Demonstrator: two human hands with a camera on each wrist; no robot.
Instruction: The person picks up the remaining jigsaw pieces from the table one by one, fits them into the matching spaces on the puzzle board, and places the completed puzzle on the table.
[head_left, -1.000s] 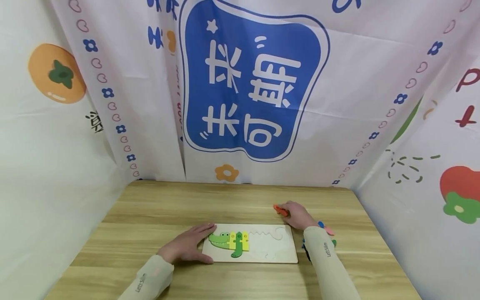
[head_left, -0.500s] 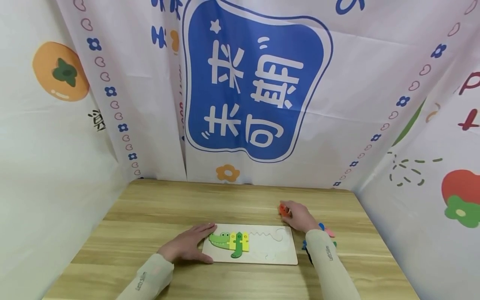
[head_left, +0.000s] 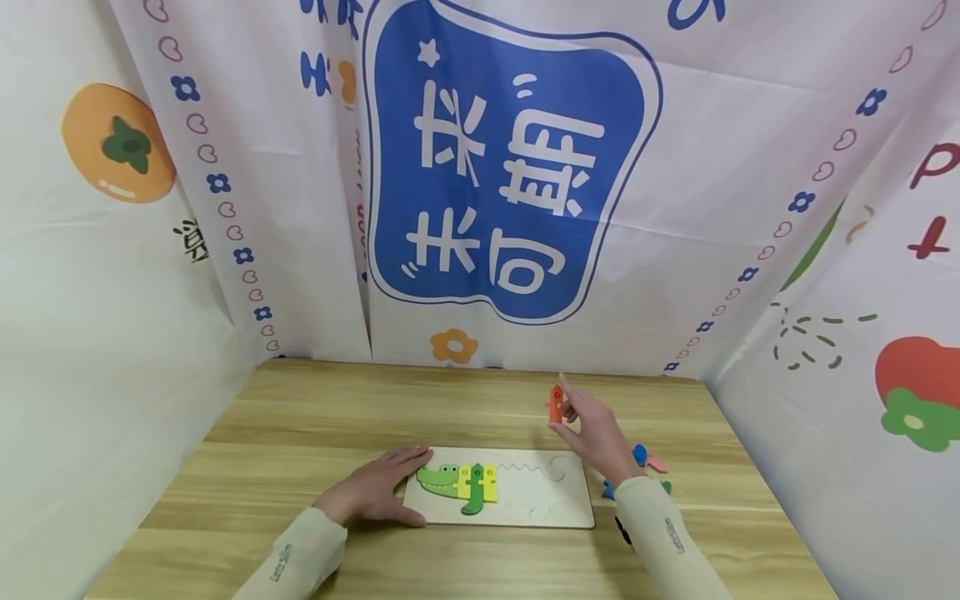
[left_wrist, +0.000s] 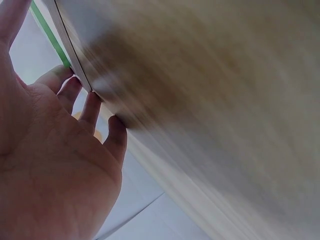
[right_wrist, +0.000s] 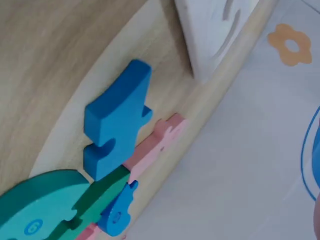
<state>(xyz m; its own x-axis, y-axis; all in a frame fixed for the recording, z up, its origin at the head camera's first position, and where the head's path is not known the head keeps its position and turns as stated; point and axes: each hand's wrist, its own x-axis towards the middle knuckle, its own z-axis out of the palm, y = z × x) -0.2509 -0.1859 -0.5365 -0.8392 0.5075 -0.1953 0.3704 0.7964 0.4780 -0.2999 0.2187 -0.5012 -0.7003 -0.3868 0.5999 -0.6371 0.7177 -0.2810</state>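
While its fingers lie flat and relaxed, the left hand (head_left: 378, 493) rests palm-down on the tabletop (head_left: 300, 425), fingertips touching the near-left edge of the white puzzle board (head_left: 540, 504); its grip is wide and holds nothing. From the left wrist view, the fingertips (left_wrist: 92, 107) press against the thin edge of that board (left_wrist: 67, 45), the rest blurred.

Set into the left part of the board are a green crocodile head piece (head_left: 438, 479), 2 yellow body pieces (head_left: 490, 481) and a green leg piece (head_left: 476, 492) between them; the wavy recess (head_left: 536, 471) to their right shows bare white.

Just beside the board's right edge, partly hidden behind the right sleeve (head_left: 663, 542), lies a small heap of loose pieces (head_left: 645, 467). Seen from the right wrist, that heap holds a blue piece (right_wrist: 117, 120) lying over a pink piece (right_wrist: 157, 137), a teal piece (right_wrist: 37, 210) marked with a 6, a dark green piece (right_wrist: 102, 192) and a smaller blue piece (right_wrist: 117, 212), all touching or overlapping.

Farther back, the right hand (head_left: 592, 433) is raised above the tabletop beyond the board's far-right corner, its grip narrow, pinching an orange puzzle piece (head_left: 556, 403) upright between thumb and fingertips.

Behind the tabletop hangs a white printed curtain (head_left: 712, 208) bearing a large blue panel (head_left: 510, 158) with white characters, small flowers and fruit.
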